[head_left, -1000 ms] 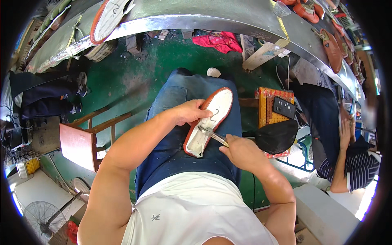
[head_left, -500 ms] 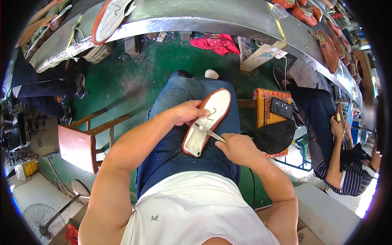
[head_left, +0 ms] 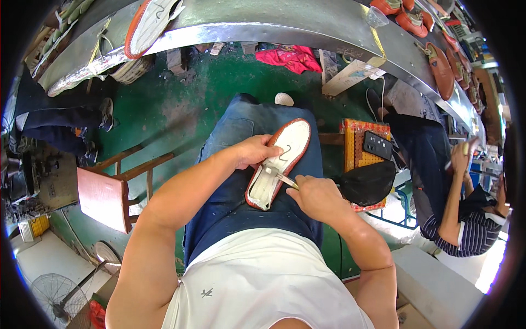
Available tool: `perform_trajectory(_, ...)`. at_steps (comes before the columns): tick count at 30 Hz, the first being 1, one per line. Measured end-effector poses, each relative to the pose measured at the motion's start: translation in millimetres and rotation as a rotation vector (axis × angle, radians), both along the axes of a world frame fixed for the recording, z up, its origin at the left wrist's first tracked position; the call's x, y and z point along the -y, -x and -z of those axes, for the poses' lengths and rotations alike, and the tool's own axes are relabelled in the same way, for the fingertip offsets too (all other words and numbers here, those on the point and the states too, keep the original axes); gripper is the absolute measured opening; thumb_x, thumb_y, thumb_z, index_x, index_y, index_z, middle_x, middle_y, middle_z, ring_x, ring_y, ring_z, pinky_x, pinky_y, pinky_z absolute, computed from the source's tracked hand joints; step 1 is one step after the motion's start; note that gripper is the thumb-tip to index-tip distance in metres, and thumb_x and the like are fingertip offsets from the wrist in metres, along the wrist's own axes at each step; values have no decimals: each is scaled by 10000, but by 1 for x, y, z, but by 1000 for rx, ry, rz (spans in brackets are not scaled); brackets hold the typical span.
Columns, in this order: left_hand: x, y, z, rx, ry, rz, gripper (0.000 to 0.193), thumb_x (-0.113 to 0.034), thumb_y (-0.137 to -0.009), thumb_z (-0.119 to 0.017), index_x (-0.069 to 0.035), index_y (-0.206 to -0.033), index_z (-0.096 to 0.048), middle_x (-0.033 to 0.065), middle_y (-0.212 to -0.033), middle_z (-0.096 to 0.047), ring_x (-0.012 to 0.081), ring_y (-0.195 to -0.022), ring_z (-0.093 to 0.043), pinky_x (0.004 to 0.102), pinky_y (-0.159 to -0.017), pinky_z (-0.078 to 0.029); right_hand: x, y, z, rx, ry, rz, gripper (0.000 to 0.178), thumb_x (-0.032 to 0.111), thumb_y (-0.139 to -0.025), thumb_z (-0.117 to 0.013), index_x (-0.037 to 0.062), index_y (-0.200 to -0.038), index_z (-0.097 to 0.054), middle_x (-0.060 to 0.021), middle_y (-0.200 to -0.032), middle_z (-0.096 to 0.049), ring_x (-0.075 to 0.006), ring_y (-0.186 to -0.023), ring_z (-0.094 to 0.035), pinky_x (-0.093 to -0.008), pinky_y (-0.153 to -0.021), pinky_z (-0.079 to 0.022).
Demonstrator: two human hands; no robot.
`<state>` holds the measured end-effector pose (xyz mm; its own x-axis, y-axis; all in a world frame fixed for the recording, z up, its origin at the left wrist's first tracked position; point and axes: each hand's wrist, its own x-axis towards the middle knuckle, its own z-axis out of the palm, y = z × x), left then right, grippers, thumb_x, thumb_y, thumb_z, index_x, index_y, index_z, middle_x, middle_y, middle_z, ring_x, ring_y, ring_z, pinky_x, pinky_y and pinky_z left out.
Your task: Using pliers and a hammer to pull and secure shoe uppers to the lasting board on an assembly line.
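Note:
A shoe (head_left: 294, 137) lies sole up across my thighs, its white underside edged in reddish brown and marked with a dark curved stroke. My left hand (head_left: 253, 151) grips its left edge, thumb over the white surface. In my right hand (head_left: 318, 197) is a slim brush-like tool (head_left: 286, 180) with a metal-looking middle and a yellowish handle. The tool's head rests on or just above the heel half of the underside; contact is hard to tell. My fingertips under the shoe are hidden.
A long metal-edged bench (head_left: 241, 33) crosses ahead, bearing another upturned shoe (head_left: 148, 27) and brown shoes (head_left: 440, 68). To my right, a stool (head_left: 355, 151) carries a phone (head_left: 378, 145) and black cloth (head_left: 367, 182). A wooden stool (head_left: 104, 194) stands left. A co-worker (head_left: 466, 225) sits at right.
My right hand and the tool have shifted slightly, while my left hand and the shoe stay nearly in place. The co-worker's hands at right have risen with the item they hold.

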<state>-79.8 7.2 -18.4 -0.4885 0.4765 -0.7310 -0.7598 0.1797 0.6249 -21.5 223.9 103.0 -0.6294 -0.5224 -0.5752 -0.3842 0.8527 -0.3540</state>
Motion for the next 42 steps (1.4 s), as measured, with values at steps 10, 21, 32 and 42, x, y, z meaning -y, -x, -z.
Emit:
perform_trajectory(10, -12, -12, 2, -223, 59, 0, 530, -261, -974, -693, -59, -1432, -520, 108, -1248, -661, 215, -1088, -651, 371, -970, -523, -37, -67, 47, -83, 294, 364, 306, 328, -1004, -591, 24, -1031, -598, -211, -923, -677, -404, -866, -681, -490, -762, -539)
perform_trajectory(21, -38, -72, 14, -337, -154, -343, 741, -109, -998, -637, -126, -1622, -236, 99, -1456, -522, 179, -1304, -514, 312, -1107, -403, -46, -76, 37, -176, 166, 227, 308, 297, -982, -633, -2, -1022, -574, -202, -888, -668, -378, -823, -691, -446, -718, -557)
perform_trajectory(32, -38, -70, 9, -195, -176, -438, 749, -118, -989, -654, -105, -1619, -249, 113, -1465, -526, 199, -1298, -530, 322, -1100, -418, -45, -78, 34, -130, 187, 110, 305, 321, -986, -619, 19, -969, -575, -191, -860, -667, -360, -827, -698, -443, -704, -567)
perform_trajectory(42, -14, -110, -7, -372, 23, -80, 876, -176, -1022, -573, -82, -1639, 42, 226, -1642, -227, 295, -1495, -304, 363, -1207, -262, -84, -46, 24, 360, 279, 157, 381, 308, -1017, -572, -13, -1222, -596, -248, -1025, -686, -454, -983, -653, -508, -849, -518)
